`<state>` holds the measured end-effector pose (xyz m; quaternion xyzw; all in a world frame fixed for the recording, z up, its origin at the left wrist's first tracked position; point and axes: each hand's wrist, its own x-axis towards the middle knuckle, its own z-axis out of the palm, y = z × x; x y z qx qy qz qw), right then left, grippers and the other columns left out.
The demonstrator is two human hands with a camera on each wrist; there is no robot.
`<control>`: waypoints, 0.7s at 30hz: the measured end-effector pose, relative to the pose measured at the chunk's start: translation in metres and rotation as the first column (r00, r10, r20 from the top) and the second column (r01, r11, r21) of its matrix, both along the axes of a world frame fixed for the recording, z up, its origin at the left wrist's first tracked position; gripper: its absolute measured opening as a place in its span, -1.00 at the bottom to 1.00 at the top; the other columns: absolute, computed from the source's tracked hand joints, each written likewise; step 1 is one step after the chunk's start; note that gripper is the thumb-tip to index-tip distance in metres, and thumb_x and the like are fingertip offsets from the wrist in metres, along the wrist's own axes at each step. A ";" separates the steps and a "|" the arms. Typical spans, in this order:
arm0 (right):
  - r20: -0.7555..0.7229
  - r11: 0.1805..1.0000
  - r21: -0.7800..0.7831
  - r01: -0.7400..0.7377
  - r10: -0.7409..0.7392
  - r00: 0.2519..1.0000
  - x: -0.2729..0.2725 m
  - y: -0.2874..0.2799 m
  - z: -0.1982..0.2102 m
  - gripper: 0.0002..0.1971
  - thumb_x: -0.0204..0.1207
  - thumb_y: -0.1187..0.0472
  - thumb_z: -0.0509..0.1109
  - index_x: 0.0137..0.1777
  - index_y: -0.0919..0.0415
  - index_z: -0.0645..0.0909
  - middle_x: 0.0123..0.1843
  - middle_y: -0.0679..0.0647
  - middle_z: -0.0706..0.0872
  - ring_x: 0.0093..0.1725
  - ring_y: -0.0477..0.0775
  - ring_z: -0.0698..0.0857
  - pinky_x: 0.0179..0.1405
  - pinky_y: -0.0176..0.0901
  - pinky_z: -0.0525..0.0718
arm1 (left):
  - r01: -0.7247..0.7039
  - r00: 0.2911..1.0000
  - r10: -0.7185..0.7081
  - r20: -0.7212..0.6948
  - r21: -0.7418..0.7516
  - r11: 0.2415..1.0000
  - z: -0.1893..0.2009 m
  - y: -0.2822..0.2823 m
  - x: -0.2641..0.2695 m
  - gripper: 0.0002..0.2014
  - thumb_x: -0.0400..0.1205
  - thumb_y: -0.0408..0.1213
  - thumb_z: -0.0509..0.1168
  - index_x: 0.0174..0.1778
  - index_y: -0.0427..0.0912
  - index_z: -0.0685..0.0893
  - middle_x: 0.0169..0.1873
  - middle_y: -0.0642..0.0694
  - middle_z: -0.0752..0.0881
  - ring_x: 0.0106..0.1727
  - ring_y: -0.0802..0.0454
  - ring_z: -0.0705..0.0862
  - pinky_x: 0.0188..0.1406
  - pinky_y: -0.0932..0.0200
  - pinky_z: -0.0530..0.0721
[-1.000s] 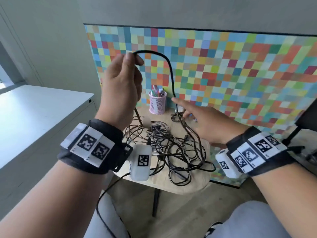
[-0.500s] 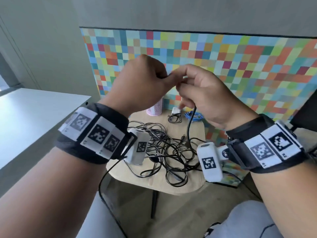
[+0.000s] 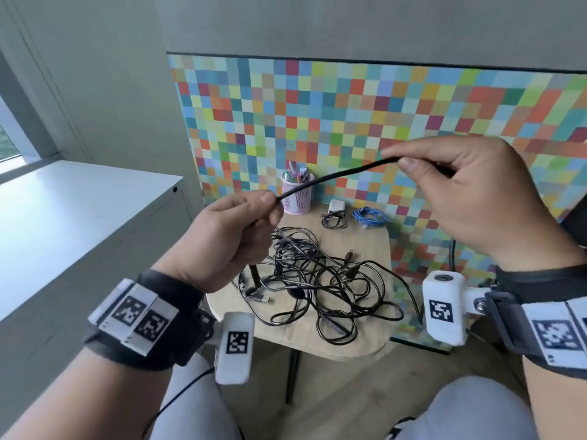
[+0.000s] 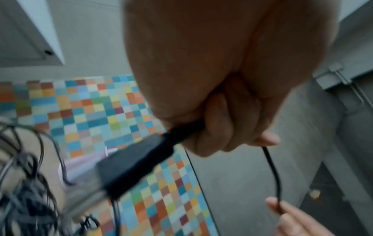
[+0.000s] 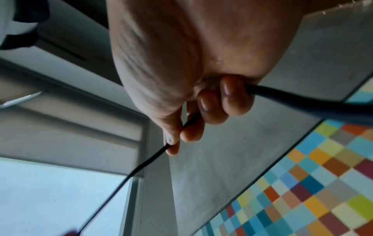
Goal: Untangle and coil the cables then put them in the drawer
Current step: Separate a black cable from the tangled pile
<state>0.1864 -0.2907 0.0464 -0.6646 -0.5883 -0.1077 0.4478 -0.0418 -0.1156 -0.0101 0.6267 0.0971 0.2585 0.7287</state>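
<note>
The left hand (image 3: 228, 236) and right hand (image 3: 460, 198) each pinch one black cable (image 3: 336, 176), stretched between them. It looks like the untangling step. Next, pull it free of the pile (image 3: 320, 274) on the tabletop (image 3: 371, 344).

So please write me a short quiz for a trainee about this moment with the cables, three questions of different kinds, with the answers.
1. True or false: both hands hold the same black cable.
2. Which coiled cable lies at the far right of the small table? A) red B) blue C) white
3. Fill in: the pink mesh cup holds ____.

Key:
1. True: the left hand and the right hand pinch it, stretched between them.
2. B, the blue cable.
3. Pens.
</note>
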 end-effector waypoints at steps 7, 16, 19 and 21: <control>-0.025 0.948 -0.318 0.031 -0.041 0.999 -0.029 0.001 -0.040 -0.73 0.68 0.03 0.40 0.29 -0.30 0.77 -0.10 -0.38 0.82 -0.13 -0.27 0.75 0.02 -0.27 0.71 | 0.043 0.952 0.034 0.304 -0.243 0.969 0.019 -0.036 0.021 -0.63 0.79 -0.14 0.02 0.24 -0.17 0.70 -0.54 0.07 0.36 -0.58 0.13 0.03 -0.63 0.29 0.04; -0.111 0.876 -0.476 -0.083 0.034 0.993 -0.064 0.006 -0.097 -0.69 0.78 -0.05 0.28 0.44 -0.44 0.51 -0.25 -0.14 0.73 -0.20 0.00 0.69 -0.15 0.02 0.68 | -0.178 0.976 0.176 0.127 0.000 0.984 0.003 -0.054 0.043 -0.68 0.91 -0.28 -0.03 0.45 -0.23 0.56 0.11 -0.16 0.86 -0.36 -0.14 0.78 -0.53 0.15 0.66; -0.021 0.887 -0.458 -0.065 0.062 0.998 -0.068 0.007 -0.096 -0.85 0.75 -0.05 0.32 0.13 -0.13 0.72 -0.29 -0.09 0.73 -0.24 0.05 0.67 -0.27 0.07 0.63 | -0.169 0.983 0.183 -0.019 0.302 0.938 -0.007 -0.061 0.044 -0.68 0.89 -0.32 0.01 0.48 -0.23 0.56 0.15 -0.06 0.85 0.05 -0.04 0.86 0.01 0.13 0.82; -0.013 0.894 -0.442 -0.075 0.076 0.997 -0.066 0.008 -0.095 -0.82 0.73 -0.01 0.34 -0.01 -0.06 0.75 -0.23 -0.05 0.73 -0.22 0.04 0.68 -0.27 0.10 0.64 | -0.179 0.975 0.220 -0.037 0.456 0.872 -0.011 -0.062 0.046 -0.68 0.88 -0.31 0.03 0.49 -0.20 0.57 0.14 0.04 0.85 0.17 0.11 0.83 0.17 0.17 0.77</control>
